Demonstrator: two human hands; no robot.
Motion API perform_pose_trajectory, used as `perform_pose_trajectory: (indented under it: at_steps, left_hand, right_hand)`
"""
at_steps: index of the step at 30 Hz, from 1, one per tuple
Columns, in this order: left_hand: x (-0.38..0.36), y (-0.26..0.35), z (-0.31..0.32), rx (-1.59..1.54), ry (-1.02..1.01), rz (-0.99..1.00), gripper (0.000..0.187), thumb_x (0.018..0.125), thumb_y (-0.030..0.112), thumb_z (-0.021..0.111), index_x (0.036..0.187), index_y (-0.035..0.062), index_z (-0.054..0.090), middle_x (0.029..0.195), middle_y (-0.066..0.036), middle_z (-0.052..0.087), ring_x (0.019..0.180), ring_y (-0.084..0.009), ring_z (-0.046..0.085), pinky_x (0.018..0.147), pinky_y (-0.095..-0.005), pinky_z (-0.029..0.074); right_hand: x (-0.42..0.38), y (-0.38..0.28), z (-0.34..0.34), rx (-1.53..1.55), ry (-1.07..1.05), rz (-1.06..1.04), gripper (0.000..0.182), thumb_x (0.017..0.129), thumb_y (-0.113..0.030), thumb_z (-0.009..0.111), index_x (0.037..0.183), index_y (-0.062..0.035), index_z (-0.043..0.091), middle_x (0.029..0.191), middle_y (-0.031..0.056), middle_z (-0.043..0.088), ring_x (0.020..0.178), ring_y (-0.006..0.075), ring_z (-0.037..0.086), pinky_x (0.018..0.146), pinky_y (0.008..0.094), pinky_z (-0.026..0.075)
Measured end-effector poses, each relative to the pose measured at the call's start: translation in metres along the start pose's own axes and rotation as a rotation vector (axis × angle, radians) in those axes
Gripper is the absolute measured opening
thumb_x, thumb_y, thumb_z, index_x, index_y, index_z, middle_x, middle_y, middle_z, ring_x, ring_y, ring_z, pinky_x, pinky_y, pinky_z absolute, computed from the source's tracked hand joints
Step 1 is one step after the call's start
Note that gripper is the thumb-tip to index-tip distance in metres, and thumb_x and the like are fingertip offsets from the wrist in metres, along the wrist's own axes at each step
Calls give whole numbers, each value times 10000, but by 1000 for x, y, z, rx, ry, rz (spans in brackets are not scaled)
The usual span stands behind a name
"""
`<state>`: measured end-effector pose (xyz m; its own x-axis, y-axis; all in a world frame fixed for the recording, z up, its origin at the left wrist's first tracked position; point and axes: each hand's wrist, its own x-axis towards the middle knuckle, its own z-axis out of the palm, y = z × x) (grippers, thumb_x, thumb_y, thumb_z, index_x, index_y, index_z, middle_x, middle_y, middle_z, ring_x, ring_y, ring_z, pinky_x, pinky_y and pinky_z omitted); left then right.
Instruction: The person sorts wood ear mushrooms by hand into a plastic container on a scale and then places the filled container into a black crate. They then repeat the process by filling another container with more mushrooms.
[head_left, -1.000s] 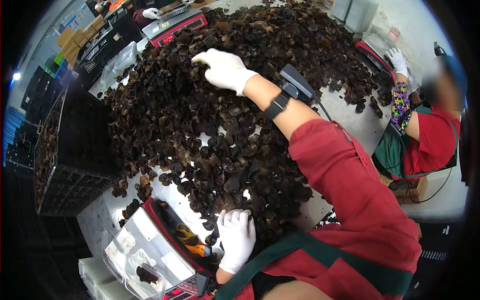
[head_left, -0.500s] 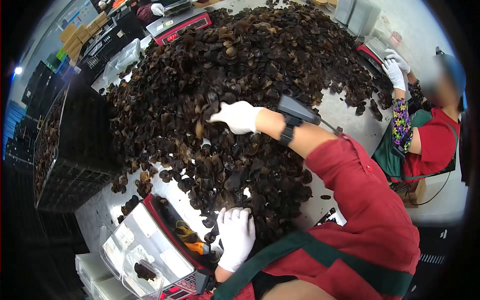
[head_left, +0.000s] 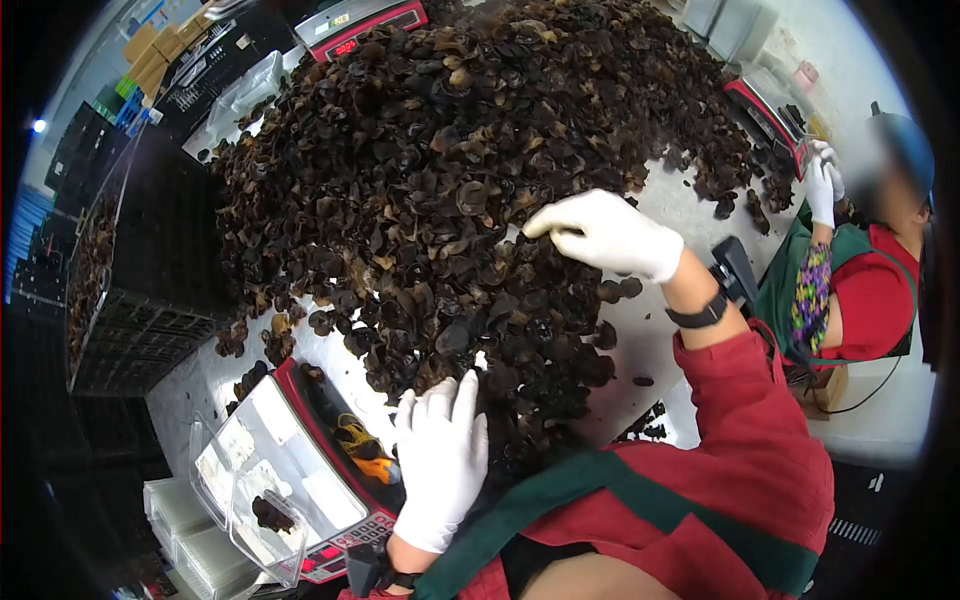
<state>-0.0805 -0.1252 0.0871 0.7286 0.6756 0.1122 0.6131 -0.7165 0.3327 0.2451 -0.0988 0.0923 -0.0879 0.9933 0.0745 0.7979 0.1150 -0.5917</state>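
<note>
Dark brown, curled fungus-like pieces point(head_left: 450, 170) form a broad heap over the metal table. My right hand point(head_left: 605, 235), in a white glove, hovers over the heap's right part, fingers bent and apart, nothing visible between them. Near the heap's front edge lies my left hand point(head_left: 442, 455), also gloved, its back to the camera and its fingers spread, fingertips touching the pieces. Left of it is a red scale point(head_left: 310, 450) with a clear tub point(head_left: 270, 530) on it, holding one dark piece point(head_left: 272, 514).
A black crate point(head_left: 165, 290) of similar pieces stands at left. Stacked clear tubs point(head_left: 205, 545) are beside the near scale. Orange-handled scissors point(head_left: 378, 468) lie behind it. Another scale point(head_left: 362, 28) is at the far side. A co-worker point(head_left: 860, 285) works at a scale point(head_left: 765, 120) on the right.
My right hand has moved right and toward me across the heap. My left hand has shifted left, fingers spreading. The co-worker's hands have moved nearer their body.
</note>
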Motion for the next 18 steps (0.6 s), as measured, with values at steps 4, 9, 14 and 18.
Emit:
perform_pose_trajectory:
  at_steps: [4, 9, 14, 18]
  left_hand:
    - [34, 8, -25, 97, -67, 81, 454, 822, 125, 707, 1251, 48, 580, 1095, -114, 606, 1069, -289, 580, 1045, -473, 384]
    - [101, -1, -8, 111, -47, 176, 337, 857, 167, 677, 1167, 50, 610, 1006, -142, 636, 982, -314, 615, 914, -425, 466]
    - [160, -72, 35, 34, 162, 34, 338, 843, 155, 665, 1164, 62, 614, 1045, -146, 640, 982, -334, 617, 878, -437, 494]
    - [189, -138, 70, 122, 210, -27, 512, 809, 171, 689, 1301, 96, 570, 1301, -153, 582, 1227, -348, 529, 1001, -457, 457]
  right_hand:
    - [-74, 10, 1, 65, -48, 88, 180, 872, -171, 615, 988, -66, 704, 902, 146, 708, 822, 314, 690, 748, 384, 543]
    - [-172, -2, -21, 32, -181, 410, 181, 860, -232, 673, 894, -60, 721, 790, 136, 694, 725, 311, 676, 673, 388, 530]
    - [-247, 5, -20, 75, -184, 367, 188, 812, -251, 715, 837, -72, 767, 754, 94, 709, 752, 288, 665, 746, 380, 523]
    - [-239, -3, -20, 94, -128, 451, 216, 832, -259, 698, 939, -81, 759, 849, 100, 713, 856, 309, 647, 807, 404, 511]
